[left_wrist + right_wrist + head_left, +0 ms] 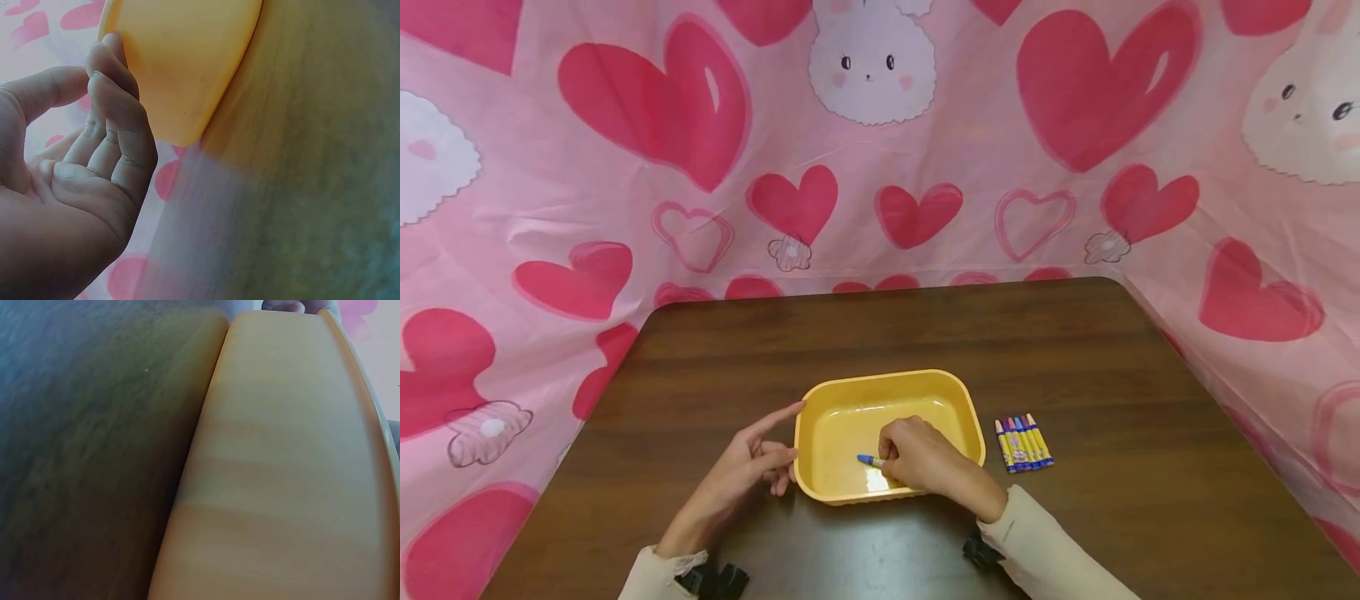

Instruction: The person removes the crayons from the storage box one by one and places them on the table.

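Note:
A shallow yellow tray lies on the table in the head view. Inside it, my right hand pinches a blue crayon, its blue tip pointing left, low over the tray floor. My left hand is at the tray's left end, with index fingertip and thumb touching the rim and the other fingers bent below. In the left wrist view this hand is against the tray's outer wall. The right wrist view shows the tray's long outer wall; the right hand is out of sight there.
Several crayons in yellow wrappers lie side by side on the table, just right of the tray. The dark brown wooden table is enclosed by a pink cloth printed with hearts and rabbits.

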### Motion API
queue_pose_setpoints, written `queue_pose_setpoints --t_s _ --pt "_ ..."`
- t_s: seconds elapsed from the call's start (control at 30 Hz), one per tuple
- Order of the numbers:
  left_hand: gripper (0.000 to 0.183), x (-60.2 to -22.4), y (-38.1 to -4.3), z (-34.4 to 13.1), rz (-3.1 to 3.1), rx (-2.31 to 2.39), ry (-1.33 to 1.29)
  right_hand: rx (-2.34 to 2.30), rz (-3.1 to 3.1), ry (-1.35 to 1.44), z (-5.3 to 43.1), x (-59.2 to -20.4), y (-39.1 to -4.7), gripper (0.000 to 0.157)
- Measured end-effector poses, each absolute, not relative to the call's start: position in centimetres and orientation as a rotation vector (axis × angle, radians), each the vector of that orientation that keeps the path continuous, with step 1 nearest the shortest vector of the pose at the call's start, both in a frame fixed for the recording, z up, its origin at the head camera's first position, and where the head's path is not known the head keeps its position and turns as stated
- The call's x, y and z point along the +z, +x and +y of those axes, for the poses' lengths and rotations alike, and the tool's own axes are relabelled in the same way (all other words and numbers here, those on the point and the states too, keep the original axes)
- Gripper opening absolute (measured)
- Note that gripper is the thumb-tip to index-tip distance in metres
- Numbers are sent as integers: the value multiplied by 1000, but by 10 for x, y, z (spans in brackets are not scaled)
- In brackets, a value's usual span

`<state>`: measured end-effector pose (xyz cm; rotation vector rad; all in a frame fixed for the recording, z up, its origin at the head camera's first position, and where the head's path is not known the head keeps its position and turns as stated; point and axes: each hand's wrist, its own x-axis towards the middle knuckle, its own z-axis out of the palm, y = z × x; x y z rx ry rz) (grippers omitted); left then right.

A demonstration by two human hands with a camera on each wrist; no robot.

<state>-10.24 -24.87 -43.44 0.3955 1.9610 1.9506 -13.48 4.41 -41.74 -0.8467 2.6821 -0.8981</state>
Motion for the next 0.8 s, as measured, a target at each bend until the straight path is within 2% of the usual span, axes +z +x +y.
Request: queue_pose_setpoints --t_s 0.47,0.8 --pt "63 -437 -103 -248 1936 1966 421 -939 2769 -887 43 -416 -134 14" --pt "63 -438 -103 -248 1920 1982 428 -1019 2817 -896 53 -391 -137 6"
